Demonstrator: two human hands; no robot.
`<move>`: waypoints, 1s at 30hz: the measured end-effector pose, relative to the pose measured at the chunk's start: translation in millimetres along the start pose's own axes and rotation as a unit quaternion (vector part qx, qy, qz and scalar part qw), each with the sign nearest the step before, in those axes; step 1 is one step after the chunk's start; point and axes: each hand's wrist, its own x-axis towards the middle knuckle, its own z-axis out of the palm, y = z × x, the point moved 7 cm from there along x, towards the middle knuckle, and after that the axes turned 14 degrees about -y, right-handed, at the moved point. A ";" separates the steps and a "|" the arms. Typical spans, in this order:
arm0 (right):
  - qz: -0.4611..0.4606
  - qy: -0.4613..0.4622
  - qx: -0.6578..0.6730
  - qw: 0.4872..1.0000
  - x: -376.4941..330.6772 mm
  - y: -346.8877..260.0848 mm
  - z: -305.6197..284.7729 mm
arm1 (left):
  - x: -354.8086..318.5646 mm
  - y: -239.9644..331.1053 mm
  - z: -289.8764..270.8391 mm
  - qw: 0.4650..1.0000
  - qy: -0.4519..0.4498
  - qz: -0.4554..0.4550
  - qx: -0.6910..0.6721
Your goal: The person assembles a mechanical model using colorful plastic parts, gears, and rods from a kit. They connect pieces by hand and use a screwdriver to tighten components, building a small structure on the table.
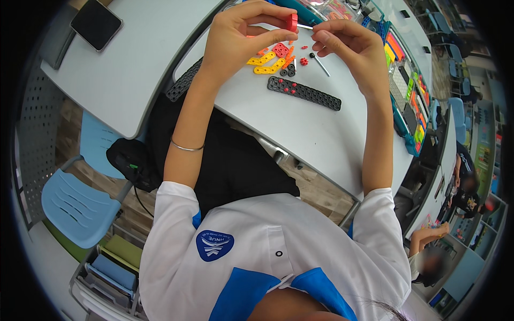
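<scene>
Above the long black perforated strip (304, 92), the left hand (238, 37) pinches a small red wheel-like piece (292, 22); the right hand (348, 43) pinches a thin metal rod (305, 26) touching it.

Two yellow strips (266, 63), one long black strip (303, 92), one dark tablet (96, 24).

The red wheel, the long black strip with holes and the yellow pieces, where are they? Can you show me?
red wheel (291, 22): head view, on its flat side, pinched in the left hand (241, 37).
long black strip (304, 92): head view, middle of the strip.
yellow pieces (266, 62): head view, on one yellow bar.
</scene>
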 end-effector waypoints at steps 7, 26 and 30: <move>-0.015 -0.019 0.021 0.999 5.5 6.7 11.5 | -0.1 23.0 9.4 0.993 0.002 0.008 0.118; 0.061 -0.096 -0.218 0.969 -41.1 6.7 26.3 | -24.4 26.5 34.4 0.897 -0.186 -0.048 0.397; 0.021 -0.070 -0.276 0.958 -70.1 5.5 47.5 | -27.4 20.3 42.2 0.898 -0.200 -0.059 0.388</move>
